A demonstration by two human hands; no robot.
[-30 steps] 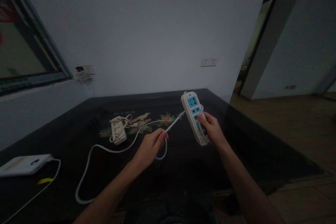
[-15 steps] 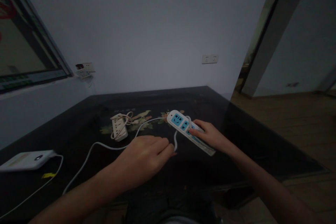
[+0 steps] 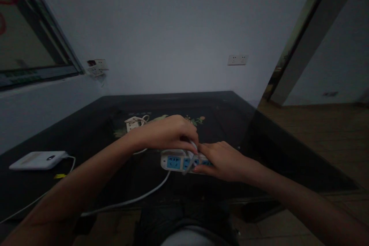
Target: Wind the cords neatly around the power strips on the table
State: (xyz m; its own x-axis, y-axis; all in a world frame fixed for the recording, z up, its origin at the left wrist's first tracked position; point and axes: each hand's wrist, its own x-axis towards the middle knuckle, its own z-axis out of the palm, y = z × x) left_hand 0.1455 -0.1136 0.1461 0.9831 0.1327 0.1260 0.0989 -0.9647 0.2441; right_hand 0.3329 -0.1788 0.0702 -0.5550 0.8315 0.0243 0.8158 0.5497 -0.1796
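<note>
A white power strip [image 3: 174, 162] with blue socket faces lies crosswise over the dark table in front of me. My right hand [image 3: 223, 160] grips its right part, thumb across the sockets. Above the strip, my left hand [image 3: 175, 134] pinches the strip's white cord [image 3: 188, 166], which loops around the body near the middle. Another stretch of that cord runs from below the strip down to the lower left. Behind my left forearm sits a second, cream power strip [image 3: 132, 125] with its own cord bundled on it, partly hidden.
On the table's left lies a white power bank [image 3: 39, 160] with a thin cable and a yellow tag [image 3: 60, 176]. Wall sockets [image 3: 238, 60] are set above the dark table [image 3: 184, 102]. A window [image 3: 31, 34] is at the left.
My left hand has moved up and over the strip with the cord. The strip has turned from slanted to nearly level and come closer to me, with my right hand still gripping it.
</note>
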